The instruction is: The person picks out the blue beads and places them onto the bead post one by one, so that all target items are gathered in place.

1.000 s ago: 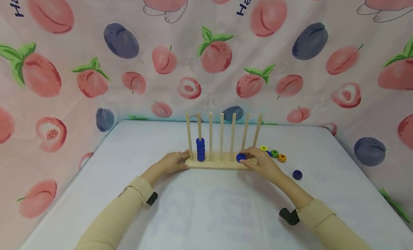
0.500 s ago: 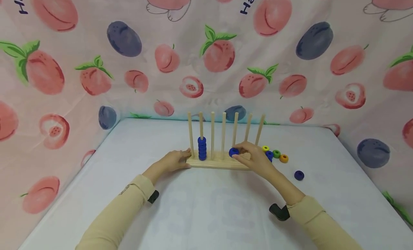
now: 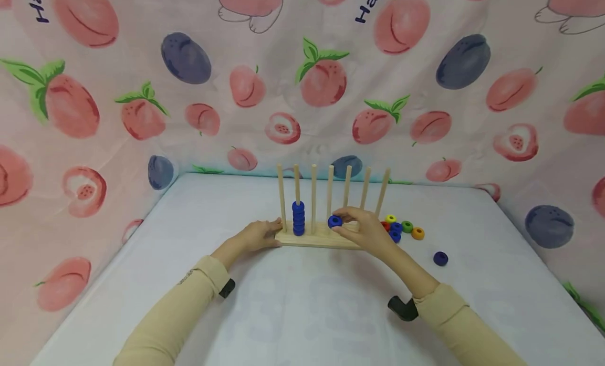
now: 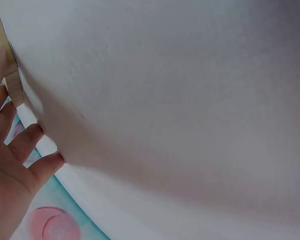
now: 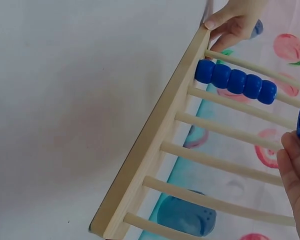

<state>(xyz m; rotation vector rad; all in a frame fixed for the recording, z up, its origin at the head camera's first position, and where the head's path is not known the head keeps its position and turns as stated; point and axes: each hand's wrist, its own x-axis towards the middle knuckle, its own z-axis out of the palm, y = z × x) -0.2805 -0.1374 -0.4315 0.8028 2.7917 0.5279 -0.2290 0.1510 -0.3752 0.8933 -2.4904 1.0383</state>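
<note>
While the left hand [image 3: 255, 236] rested with relaxed, straight fingers against the left end of the wooden peg rack [image 3: 316, 240], gripping nothing, the right hand [image 3: 366, 230] pinched a blue ring [image 3: 334, 221] between thumb and fingertips, holding it low in front of the rack's middle pegs, just above the base. A stack of five blue rings [image 3: 298, 219] sat on the second peg from the left. Just right of the rack lay loose rings close together: yellow [image 3: 390, 218], green [image 3: 407, 226], orange [image 3: 418, 233] and blue [image 3: 396, 229]. Another blue ring [image 3: 440, 258] lay apart on the white table [image 3: 302, 303].
</note>
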